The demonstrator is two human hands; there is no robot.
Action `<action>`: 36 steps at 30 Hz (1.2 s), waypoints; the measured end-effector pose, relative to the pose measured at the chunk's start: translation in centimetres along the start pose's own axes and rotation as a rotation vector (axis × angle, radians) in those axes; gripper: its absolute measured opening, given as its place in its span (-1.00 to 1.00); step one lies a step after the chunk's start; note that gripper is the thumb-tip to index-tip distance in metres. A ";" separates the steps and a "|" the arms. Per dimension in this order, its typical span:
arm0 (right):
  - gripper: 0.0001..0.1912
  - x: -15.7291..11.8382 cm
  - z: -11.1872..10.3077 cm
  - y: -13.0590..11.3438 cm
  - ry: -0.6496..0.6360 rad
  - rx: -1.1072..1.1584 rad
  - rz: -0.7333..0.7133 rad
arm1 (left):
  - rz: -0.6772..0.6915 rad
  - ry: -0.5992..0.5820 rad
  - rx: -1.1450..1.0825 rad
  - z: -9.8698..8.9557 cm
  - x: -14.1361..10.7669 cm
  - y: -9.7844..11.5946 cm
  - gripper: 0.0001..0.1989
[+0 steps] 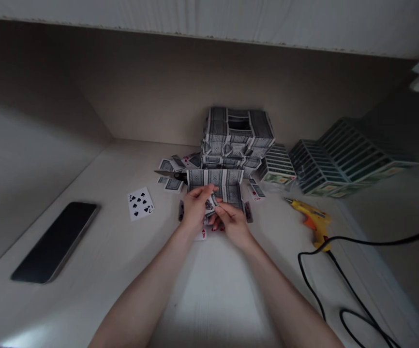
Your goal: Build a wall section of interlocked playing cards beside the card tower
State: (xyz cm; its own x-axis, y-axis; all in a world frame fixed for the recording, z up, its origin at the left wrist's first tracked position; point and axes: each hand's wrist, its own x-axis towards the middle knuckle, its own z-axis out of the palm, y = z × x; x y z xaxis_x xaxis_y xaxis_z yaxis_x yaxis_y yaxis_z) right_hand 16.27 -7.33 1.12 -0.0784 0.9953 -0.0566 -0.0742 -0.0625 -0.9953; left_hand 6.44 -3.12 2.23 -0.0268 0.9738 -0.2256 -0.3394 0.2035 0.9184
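Note:
A folded playing card (210,205) with a dark design is pinched between my left hand (195,205) and my right hand (231,221), near the middle of the view. Fingers of both hands are closed on its edges. Just behind them stands an open structure of patterned cards (215,179), partly covered by my hands. Face-up cards lie on the table under and around it, among them a red ace (202,235) below my left hand. Farther back rises a boxy stack built from cards (236,140), with an opening in its top.
A seven of spades (140,203) and a black phone (55,241) lie to the left. Open scissors (171,174) rest among loose cards. At right are a yellow glue gun (314,222), its black cable (306,275) and several card boxes (325,169). A shelf edge (209,36) crosses above.

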 end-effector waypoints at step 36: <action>-0.75 0.9 -0.8 0.8 0.039 0.334 0.116 | 0.851 0.095 0.739 -0.3 -0.8 -1.8 -0.89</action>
State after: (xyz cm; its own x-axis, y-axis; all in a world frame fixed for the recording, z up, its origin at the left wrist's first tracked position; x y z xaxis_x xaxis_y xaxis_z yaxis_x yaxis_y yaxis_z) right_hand 16.90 -6.45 0.19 -0.0676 0.9818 -0.1775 -0.3888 -0.1897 -0.9016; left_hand 6.83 -4.31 0.67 -0.0658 0.8189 0.5701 0.4617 -0.4815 0.7450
